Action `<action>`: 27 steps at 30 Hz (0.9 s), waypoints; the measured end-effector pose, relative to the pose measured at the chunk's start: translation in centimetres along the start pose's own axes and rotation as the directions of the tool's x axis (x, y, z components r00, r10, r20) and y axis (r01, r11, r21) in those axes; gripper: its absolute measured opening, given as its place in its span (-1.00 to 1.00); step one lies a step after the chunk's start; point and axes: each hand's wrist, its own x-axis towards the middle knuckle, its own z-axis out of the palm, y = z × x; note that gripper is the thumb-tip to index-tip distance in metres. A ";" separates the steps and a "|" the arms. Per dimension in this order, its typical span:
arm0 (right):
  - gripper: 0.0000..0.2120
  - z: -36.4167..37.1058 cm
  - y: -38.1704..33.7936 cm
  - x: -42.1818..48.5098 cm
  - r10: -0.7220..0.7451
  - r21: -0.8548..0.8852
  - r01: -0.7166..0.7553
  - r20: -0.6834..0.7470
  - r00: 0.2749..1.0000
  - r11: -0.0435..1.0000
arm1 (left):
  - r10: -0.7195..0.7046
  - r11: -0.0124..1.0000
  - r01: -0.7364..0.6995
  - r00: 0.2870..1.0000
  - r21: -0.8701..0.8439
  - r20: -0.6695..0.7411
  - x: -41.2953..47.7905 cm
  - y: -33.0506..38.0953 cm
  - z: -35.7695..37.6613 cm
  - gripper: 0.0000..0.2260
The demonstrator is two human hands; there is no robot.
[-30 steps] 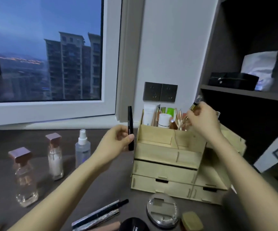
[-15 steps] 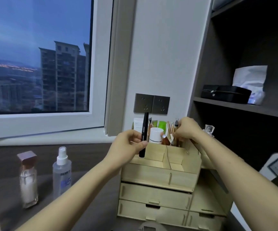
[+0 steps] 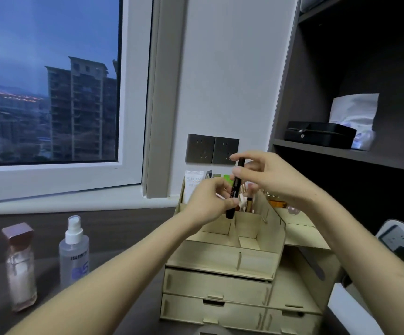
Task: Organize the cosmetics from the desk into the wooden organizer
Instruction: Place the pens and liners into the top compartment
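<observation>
Pen [image 3: 235, 189] now pinched upright by fingers of both left hand [image 3: 208, 201] and right hand [image 3: 271, 176], over organizer [image 3: 222, 257]; insertion likely imminent.

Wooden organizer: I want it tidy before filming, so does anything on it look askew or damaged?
Nothing stands out. The wooden organizer sits square, drawers shut. Both hands hold a black tube upright above it.

**Forearms and hands of the wearer**

Two bare forearms enter from the lower edge. No sleeve, watch, bracelet or ring shows on either. The left hand [image 3: 208, 201] and right hand [image 3: 268, 176] are ungloved. Fingernails are short and appear unpainted; finer detail near the fingertips is blurred. Both wrists are slender, with no visible markings.
</observation>
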 end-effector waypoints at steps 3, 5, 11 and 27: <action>-0.78 -0.1 0.7 0.5 -0.022 -0.127 0.000 -0.172 0.985 0.992 | 0.043 0.986 -0.047 0.999 0.160 0.030 1.2 0.4 1.6 -0.88; -0.79 -1.0 2.0 1.3 -0.007 -0.129 -0.038 -0.330 0.944 0.991 | 0.011 0.954 -0.021 0.999 0.300 0.036 1.9 0.2 2.2 -0.89; -0.73 -1.6 6.4 2.8 0.059 -0.211 -0.173 -0.457 0.888 0.962 | -0.068 0.856 0.017 0.994 0.517 0.080 3.8 -0.6 3.0 -0.79; -0.81 0.2 8.8 3.1 -0.024 -0.762 -0.147 -0.208 0.978 0.631 | -0.037 0.808 -0.010 0.997 0.589 0.068 5.3 0.6 3.7 -0.68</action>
